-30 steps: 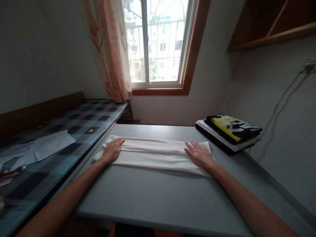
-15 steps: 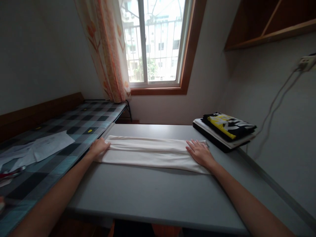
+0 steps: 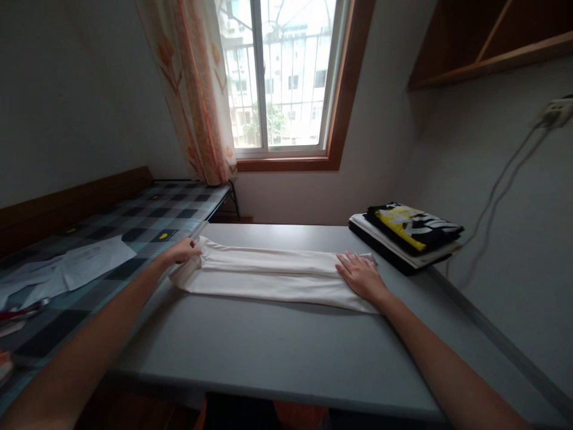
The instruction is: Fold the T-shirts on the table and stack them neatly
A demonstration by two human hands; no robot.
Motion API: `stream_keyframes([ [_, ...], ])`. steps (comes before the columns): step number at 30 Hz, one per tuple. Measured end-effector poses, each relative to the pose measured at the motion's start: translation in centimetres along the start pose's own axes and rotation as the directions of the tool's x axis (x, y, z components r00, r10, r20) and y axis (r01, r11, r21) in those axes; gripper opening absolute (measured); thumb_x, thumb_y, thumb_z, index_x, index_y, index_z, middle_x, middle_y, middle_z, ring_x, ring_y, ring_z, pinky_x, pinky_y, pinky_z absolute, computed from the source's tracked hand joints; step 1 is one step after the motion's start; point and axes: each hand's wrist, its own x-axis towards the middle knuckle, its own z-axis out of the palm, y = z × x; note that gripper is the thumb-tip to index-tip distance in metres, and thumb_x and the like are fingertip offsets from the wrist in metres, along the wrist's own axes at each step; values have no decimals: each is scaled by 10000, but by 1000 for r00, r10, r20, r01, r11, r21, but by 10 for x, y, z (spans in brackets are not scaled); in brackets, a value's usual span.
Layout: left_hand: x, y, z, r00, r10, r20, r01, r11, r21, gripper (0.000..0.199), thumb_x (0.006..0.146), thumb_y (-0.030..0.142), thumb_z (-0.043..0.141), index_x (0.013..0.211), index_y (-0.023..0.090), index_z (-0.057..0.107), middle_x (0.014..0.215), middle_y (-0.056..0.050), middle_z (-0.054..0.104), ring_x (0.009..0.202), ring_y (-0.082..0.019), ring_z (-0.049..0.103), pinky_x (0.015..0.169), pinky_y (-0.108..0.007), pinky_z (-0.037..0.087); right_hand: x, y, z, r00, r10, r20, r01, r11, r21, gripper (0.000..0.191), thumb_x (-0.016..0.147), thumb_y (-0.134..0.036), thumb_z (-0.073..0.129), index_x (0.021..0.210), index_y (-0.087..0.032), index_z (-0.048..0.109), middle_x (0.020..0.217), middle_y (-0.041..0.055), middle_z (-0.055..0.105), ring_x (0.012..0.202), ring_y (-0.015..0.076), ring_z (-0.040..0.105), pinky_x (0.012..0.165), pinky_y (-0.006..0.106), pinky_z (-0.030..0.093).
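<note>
While the right hand (image 3: 362, 276) lies flat, fingers extended, probably anchoring the long folded white cloth (image 3: 277, 280), the left hand (image 3: 181, 251) pinches its lifted end near the left edge of the smooth grey tabletop (image 3: 268, 346).

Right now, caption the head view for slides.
Left hand holds one end of the folded white cloth, right hand flat on the other.

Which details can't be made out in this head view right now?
Head view:
- White cloth: the part beneath the right hand, covered by it.
- Left hand: exact grip, hidden by its curled fingers.
- Papers: any print too faint to read.
- Shelf: cut off by the right edge.
</note>
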Motion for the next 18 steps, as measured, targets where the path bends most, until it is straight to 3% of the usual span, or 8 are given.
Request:
stream_keyframes([
  [2, -6, 27, 0, 997, 73, 19, -72, 997, -33, 339, 625, 353, 675, 874, 184, 521, 672, 20, 520, 572, -164, 542, 445, -220, 392, 0, 0, -1, 1000, -1, 3, 1, 1000, 2, 601, 999, -522, 163, 1478, -257, 411, 1537, 84, 379, 1418, 299, 316, 1133, 490, 255],
  [4, -15, 59, 12, 976, 215, 48, -207, 971, -123, 423, 658, 384, 677, 998, 192, 513, 736, 14, 556, 591, -153, 562, 469, -214, 423, -1, -1, -2, 1000, -3, 2, 3, 1000, 3, 605, 999, -520, 149, 1478, -258, 411, 1534, 83, 385, 1417, 298, 317, 1132, 494, 258],
  [7, -29, 105, 52, 935, 320, 152, -293, 940, -174, 498, 712, 350, 651, 1153, 199, 474, 825, -16, 606, 606, -155, 596, 505, -232, 464, -2, -2, -4, 1000, -7, -7, 7, 1000, 2, 605, 1000, -516, 150, 1471, -253, 423, 1527, 89, 396, 1410, 296, 332, 1128, 494, 266],
  [10, -42, 136, 98, 906, 378, 192, -387, 922, 9, 469, 748, 262, 604, 1194, 194, 473, 870, -58, 655, 669, -186, 640, 572, -253, 477, -4, -2, -5, 1000, -7, -18, 7, 1000, 2, 593, 1003, -502, 159, 1462, -249, 438, 1521, 92, 405, 1407, 290, 338, 1129, 491, 268],
  [12, -49, 147, 118, 894, 426, 137, -445, 879, 173, 435, 763, 242, 589, 1184, 184, 498, 945, -108, 681, 808, -238, 663, 650, -282, 478, -4, -2, -5, 1000, -3, -15, 3, 1000, 6, 592, 1003, -500, 162, 1462, -246, 438, 1522, 91, 404, 1410, 290, 332, 1129, 492, 266],
  [14, -53, 151, 126, 890, 444, 104, -456, 851, 262, 432, 775, 235, 582, 1197, 181, 507, 999, -133, 692, 891, -264, 662, 693, -295, 467, -4, -2, -5, 1000, -1, -12, 1, 1000, 15, 593, 1002, -504, 169, 1462, -243, 437, 1522, 92, 404, 1410, 290, 329, 1128, 488, 264],
  [18, -51, 149, 123, 877, 472, 88, -480, 853, 206, 425, 827, 339, 586, 1225, 205, 526, 927, -87, 710, 846, -242, 667, 683, -282, 454, -5, -3, -5, 1000, -5, -24, 5, 1000, 22, 573, 1002, -495, 205, 1450, -236, 452, 1513, 92, 420, 1395, 286, 351, 1120, 479, 269],
])
